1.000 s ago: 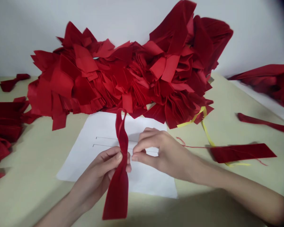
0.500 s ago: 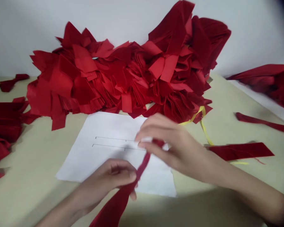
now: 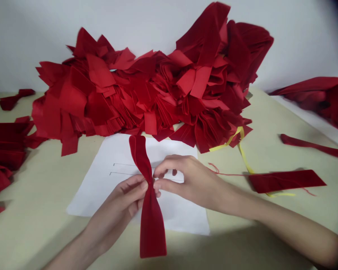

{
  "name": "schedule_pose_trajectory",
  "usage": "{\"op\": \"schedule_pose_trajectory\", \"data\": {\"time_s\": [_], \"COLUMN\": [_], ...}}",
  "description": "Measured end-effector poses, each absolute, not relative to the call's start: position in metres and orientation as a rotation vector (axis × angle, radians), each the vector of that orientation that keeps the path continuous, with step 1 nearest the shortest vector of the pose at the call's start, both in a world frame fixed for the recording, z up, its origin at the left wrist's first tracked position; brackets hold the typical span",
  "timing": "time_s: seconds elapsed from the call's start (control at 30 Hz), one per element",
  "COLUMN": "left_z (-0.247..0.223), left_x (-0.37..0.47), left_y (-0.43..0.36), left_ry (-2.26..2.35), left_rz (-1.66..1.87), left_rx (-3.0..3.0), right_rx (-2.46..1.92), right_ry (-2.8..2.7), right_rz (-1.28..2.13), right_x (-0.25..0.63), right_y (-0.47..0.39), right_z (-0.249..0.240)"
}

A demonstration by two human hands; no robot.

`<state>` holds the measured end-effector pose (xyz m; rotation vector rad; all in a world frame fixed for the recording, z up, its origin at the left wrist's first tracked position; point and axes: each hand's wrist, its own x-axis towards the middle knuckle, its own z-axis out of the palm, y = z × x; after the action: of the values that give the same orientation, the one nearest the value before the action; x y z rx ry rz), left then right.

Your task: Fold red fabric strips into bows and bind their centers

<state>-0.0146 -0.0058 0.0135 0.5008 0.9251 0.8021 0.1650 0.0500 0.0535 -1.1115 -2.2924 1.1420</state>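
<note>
A dark red velvet ribbon strip [image 3: 153, 228] stands lengthwise over the white paper [image 3: 87, 195], gathered narrow at its middle and wide at both ends. My left hand [image 3: 129, 195] pinches that narrow middle between thumb and fingers. From the other side, my right hand [image 3: 183, 176] has its thumb and curled fingers at the same gathered spot; its fingertips are slightly apart and touch or nearly touch the ribbon. Thin black lines are drawn on the paper beneath.
Behind the paper lies a large heap of red ribbon pieces [image 3: 146, 90]. More red pieces [image 3: 5, 142] lie at the left. On the right are a flat red strip [image 3: 287, 180], red thread [image 3: 228, 174], a yellow ribbon [image 3: 244, 155] and a narrow red piece [image 3: 312, 144].
The ribbon has swung upright, and both its ends now show. My right hand has moved slightly left and down, while my left hand has shifted left. Red thread now shows beside the right forearm.
</note>
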Motion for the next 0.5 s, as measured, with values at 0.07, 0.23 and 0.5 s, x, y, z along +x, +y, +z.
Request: {"op": "schedule_pose_trajectory", "data": {"time_s": [0.07,0.23,0.5], "left_z": [0.013,0.014,0.015], "left_x": [-0.014,-0.012,-0.011], "left_y": [-0.006,-0.004,-0.007], "left_ry": [0.968,1.091,1.399], "left_rz": [0.839,0.884,0.969], "left_rx": [0.567,0.716,1.087], "right_rx": [-1.105,-1.098,-1.09], "right_ry": [-2.219,-2.009,-1.872], "right_rz": [1.241,1.466,1.587], "right_x": [0.162,0.158,0.155], "right_y": [0.049,0.048,0.048], "right_z": [0.048,0.037,0.035]}}
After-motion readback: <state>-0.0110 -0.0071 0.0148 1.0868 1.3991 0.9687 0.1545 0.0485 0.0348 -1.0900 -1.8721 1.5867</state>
